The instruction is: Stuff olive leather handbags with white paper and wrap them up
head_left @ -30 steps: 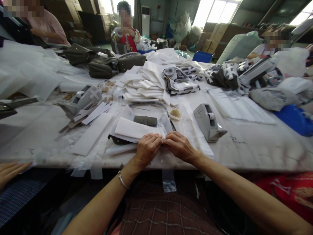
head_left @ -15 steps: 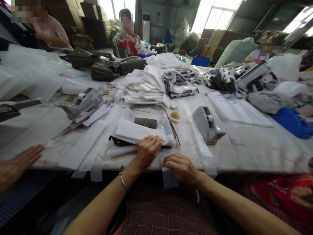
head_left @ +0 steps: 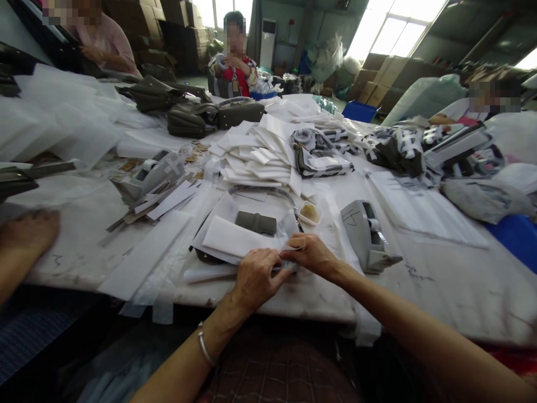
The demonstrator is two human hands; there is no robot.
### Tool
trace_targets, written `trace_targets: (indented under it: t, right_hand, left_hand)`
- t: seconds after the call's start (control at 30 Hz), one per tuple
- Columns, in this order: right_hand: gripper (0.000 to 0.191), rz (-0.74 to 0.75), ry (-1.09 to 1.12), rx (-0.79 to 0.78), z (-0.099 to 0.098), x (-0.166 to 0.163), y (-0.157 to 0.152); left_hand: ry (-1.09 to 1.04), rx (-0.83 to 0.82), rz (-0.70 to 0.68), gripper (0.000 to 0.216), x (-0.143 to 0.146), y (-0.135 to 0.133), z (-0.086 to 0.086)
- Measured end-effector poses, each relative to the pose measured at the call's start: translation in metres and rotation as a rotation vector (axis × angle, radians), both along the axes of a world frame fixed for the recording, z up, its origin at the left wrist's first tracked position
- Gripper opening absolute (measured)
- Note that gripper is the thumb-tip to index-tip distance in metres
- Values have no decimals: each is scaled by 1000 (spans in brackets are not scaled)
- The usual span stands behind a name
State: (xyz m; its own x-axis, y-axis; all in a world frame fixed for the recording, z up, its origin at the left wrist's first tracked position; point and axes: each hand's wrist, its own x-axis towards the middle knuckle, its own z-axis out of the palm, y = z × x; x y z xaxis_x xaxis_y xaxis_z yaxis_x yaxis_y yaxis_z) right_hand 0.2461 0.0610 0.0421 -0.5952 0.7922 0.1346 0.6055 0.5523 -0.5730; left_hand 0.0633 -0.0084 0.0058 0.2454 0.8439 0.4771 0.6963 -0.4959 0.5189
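Note:
My left hand [head_left: 257,275] and my right hand [head_left: 309,253] meet at the near end of a white wrapped bundle [head_left: 239,242] on the white table [head_left: 440,280]. Both hands have their fingers pinched on the clear plastic and white wrapping at the bundle's right end. A dark bag edge pokes out under the bundle at its left. A small olive-grey wallet [head_left: 256,222] lies just beyond the bundle. A grey tape dispenser [head_left: 366,236] stands to the right of my right hand.
A second tape dispenser [head_left: 149,176] and loose white strips lie at left. A small cup [head_left: 309,212] sits behind the hands. Stacked white sheets [head_left: 255,157], dark handbags [head_left: 191,118] and patterned bags fill the far table. Another person's hand [head_left: 25,238] rests at left; other people sit around.
My right hand came up from the table's front edge, where it held a clear strip, to the bundle beside my left hand. The hand at left drew back.

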Motion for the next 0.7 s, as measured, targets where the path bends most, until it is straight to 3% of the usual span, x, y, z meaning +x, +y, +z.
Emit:
trace_targets:
  t: [0.1,0.27,0.37,0.5,0.7]
  right_hand:
    - [29,-11,-48,3,-6,0,14]
    - [16,21,-79,-11,-12,1,24]
    - [9,91,-62,132,-15,1,25]
    - [15,153,-103,312,-16,-2,30]
    - [23,7,-191,121,-12,-13,42]
  left_hand:
    - [60,2,61,19,6,3,-3]
    - [152,64,103,6,7,5,-7]
    - [187,77,11,14,3,6,-5]
    - [192,38,-67,13,-1,5,0]
    - [237,19,-68,18,0,5,1]
